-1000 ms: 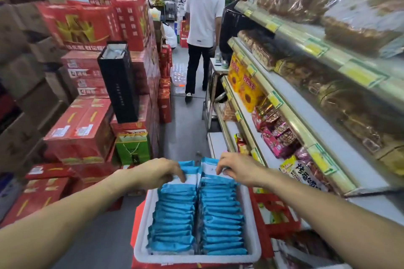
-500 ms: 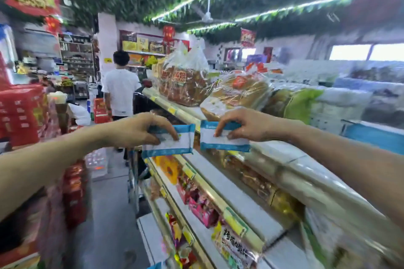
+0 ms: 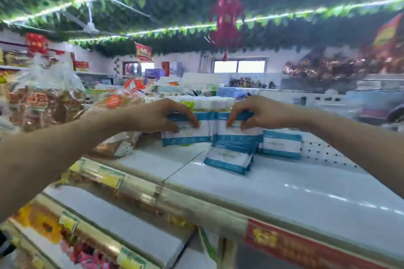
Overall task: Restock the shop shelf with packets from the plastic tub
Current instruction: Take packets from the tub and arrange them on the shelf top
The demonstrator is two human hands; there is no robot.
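Above shelf (image 3: 284,185): left hand (image 3: 153,116) grip pinches packet (image 3: 190,136), right hand (image 3: 260,111) pinches second packet (image 3: 238,134).

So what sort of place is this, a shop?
Likely a small grocery shop: tiered shelves with price tags along their edges, bagged bread at left, and the left hand and right hand each holding a packet at the top shelf.

Two hands — left hand (image 3: 157,116), right hand (image 3: 260,113); blue-white packets (image 3: 185,136) in four clusters; one lantern (image 3: 227,19).
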